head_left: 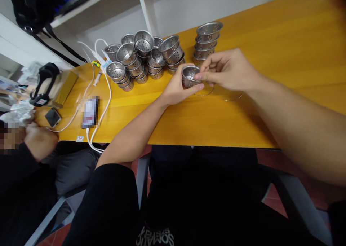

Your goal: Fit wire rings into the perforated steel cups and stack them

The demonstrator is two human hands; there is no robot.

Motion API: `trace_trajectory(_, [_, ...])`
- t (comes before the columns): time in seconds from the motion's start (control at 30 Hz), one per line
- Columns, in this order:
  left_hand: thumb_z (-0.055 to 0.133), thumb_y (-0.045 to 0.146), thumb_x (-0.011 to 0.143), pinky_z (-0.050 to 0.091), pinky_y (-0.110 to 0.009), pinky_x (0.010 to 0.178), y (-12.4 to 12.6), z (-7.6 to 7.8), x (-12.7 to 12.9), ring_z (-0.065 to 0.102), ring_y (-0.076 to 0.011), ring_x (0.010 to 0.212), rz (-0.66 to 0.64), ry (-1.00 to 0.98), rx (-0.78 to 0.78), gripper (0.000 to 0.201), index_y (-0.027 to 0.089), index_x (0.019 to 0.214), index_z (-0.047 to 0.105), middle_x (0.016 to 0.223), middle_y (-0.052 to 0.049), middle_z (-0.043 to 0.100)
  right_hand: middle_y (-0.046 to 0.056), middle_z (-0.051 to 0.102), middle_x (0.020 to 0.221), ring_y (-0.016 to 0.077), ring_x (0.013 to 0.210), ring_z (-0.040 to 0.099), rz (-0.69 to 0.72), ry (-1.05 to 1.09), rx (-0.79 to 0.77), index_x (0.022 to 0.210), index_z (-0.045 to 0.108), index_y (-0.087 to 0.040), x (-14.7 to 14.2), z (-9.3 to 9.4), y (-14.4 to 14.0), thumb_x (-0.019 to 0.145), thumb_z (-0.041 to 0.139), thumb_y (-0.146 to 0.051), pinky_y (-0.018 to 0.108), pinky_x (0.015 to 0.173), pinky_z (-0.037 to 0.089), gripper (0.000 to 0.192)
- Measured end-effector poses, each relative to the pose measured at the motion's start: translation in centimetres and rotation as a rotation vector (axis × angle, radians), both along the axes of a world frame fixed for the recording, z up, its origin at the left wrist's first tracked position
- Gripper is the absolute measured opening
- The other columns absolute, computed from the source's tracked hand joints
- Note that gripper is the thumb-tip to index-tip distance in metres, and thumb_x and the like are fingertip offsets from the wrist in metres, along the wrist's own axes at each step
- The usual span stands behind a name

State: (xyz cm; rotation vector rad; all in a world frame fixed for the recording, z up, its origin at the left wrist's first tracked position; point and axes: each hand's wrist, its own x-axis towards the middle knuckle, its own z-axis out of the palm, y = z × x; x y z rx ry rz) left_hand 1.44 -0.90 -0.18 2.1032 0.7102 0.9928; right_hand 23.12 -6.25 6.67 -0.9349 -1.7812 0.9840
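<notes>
Here, both hands meet over the yellow wooden table (270,51), holding one small perforated steel strainer cup (188,75). The left hand (177,89) cradles the cup from below and behind, fingers curled under its wall, thumb against its side. The right hand (228,70) comes in from the far side, its fingertips (199,76) pinched on the cup's rim. So both hands are closed on the same cup, which sits just above the tabletop, tilted slightly toward the camera.

Taking that cup as the landmark: just beside it, under the right hand, a thin wire ring (204,93) lies flat on the wood, and a second wire ring (231,97) lies a little further out beneath the right wrist. Directly behind the cup stands a neat stack of strainer cups (207,44), and behind it to the other side a loose heap of strainer cups (140,58), many nested in short piles. Well away from the cup, past the heap, white cables (106,91) trail across the table toward a phone (90,112) lying face up. Further still, at the table's end, another person's hand (40,141) rests by a small black device (52,117).
</notes>
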Motion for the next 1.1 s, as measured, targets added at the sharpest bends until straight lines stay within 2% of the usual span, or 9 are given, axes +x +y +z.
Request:
trace_trajectory(0.17, [0.082, 0.077, 0.084, 0.047, -0.05, 0.129, 0.1, 0.1, 0.0, 0.062, -0.0295, 0.141, 0.023, -0.035, -0.037, 0.095, 0.022, 0.15, 0.042, 0.141, -0.012, 0.06, 0.005, 0.069, 0.084, 0.0173, 0.067, 0.057, -0.106, 0.004, 0.143, 0.103, 0.076, -0.028, 0.1, -0.1, -0.2, 0.087, 0.086, -0.075, 0.039, 0.064, 0.053, 0.051])
trace_trajectory(0.27, [0.083, 0.079, 0.082, 0.05, -0.049, 0.125, 0.3, 0.1, -0.2, 0.066, -0.0281, 0.134, 0.049, -0.067, -0.053, 0.095, 0.022, 0.147, 0.044, 0.138, -0.012, 0.063, 0.005, 0.07, 0.088, 0.0179, 0.072, 0.058, -0.175, -0.124, 0.233, 0.107, 0.077, -0.027, 0.4, -0.1, -0.3, 0.098, 0.081, -0.062, 0.039, 0.071, 0.056, 0.036])
trace_trajectory(0.37, [0.085, 0.081, 0.08, 0.053, -0.047, 0.121, 0.4, 0.0, -0.3, 0.068, -0.0263, 0.128, 0.077, -0.093, -0.074, 0.098, 0.025, 0.148, 0.044, 0.137, -0.011, 0.064, 0.01, 0.075, 0.114, 0.0228, 0.092, 0.067, -0.158, -0.2, 0.335, 0.11, 0.08, -0.029, 0.8, -0.3, 0.0, 0.101, 0.077, -0.045, 0.041, 0.081, 0.061, 0.019])
trace_trajectory(0.43, [0.084, 0.081, 0.08, 0.053, -0.048, 0.122, 0.5, 0.0, -0.3, 0.068, -0.0269, 0.13, 0.084, -0.098, -0.088, 0.101, 0.026, 0.153, 0.041, 0.139, -0.011, 0.064, 0.011, 0.072, 0.126, 0.0247, 0.1, 0.069, -0.122, -0.219, 0.383, 0.111, 0.082, -0.03, 1.0, -0.6, 0.3, 0.099, 0.077, -0.038, 0.042, 0.082, 0.062, 0.015])
trace_trajectory(0.53, [0.083, 0.08, 0.083, 0.049, -0.051, 0.126, 0.4, 0.0, -0.4, 0.064, -0.0294, 0.138, 0.074, -0.087, -0.079, 0.103, 0.025, 0.157, 0.037, 0.143, -0.013, 0.063, 0.01, 0.069, 0.128, 0.0235, 0.099, 0.068, -0.057, -0.248, 0.367, 0.112, 0.083, -0.03, 1.3, -1.6, 0.9, 0.095, 0.082, -0.033, 0.04, 0.08, 0.062, 0.017])
trace_trajectory(0.67, [0.082, 0.078, 0.084, 0.047, -0.052, 0.129, 0.6, -0.1, -0.7, 0.061, -0.0307, 0.142, 0.03, -0.059, -0.026, 0.099, 0.022, 0.154, 0.041, 0.144, -0.014, 0.062, 0.009, 0.066, 0.129, 0.0221, 0.099, 0.069, 0.019, -0.277, 0.309, 0.117, 0.083, -0.031, 1.4, -2.6, 1.2, 0.093, 0.084, -0.026, 0.041, 0.083, 0.063, 0.025])
trace_trajectory(0.8, [0.084, 0.08, 0.08, 0.049, -0.052, 0.128, 1.1, -0.6, -0.7, 0.064, -0.0284, 0.139, -0.009, -0.046, -0.021, 0.098, 0.023, 0.149, 0.043, 0.145, -0.013, 0.061, 0.009, 0.067, 0.129, 0.0224, 0.1, 0.069, 0.041, -0.303, 0.331, 0.12, 0.084, -0.033, 1.5, -2.4, 1.0, 0.093, 0.082, -0.024, 0.041, 0.083, 0.065, 0.029])
trace_trajectory(1.0, [0.084, 0.075, 0.083, 0.055, -0.051, 0.122, 1.1, -1.1, -0.3, 0.063, -0.0282, 0.14, -0.015, -0.102, -0.131, 0.099, 0.03, 0.156, 0.035, 0.153, -0.015, 0.057, 0.01, 0.07, 0.123, 0.0204, 0.094, 0.067, 0.003, -0.315, 0.371, 0.11, 0.086, -0.031, 4.0, -0.8, 1.7, 0.09, 0.087, -0.029, 0.04, 0.082, 0.063, 0.02])
trace_trajectory(1.1, [0.085, 0.07, 0.086, 0.056, -0.05, 0.118, 1.0, -0.9, -0.5, 0.062, -0.0281, 0.141, 0.02, -0.062, -0.186, 0.096, 0.029, 0.158, 0.036, 0.158, -0.016, 0.054, 0.012, 0.072, 0.119, 0.0172, 0.088, 0.065, -0.146, -0.424, 0.419, 0.107, 0.085, -0.025, 6.9, -0.6, 3.0, 0.091, 0.087, -0.027, 0.039, 0.086, 0.061, 0.016])
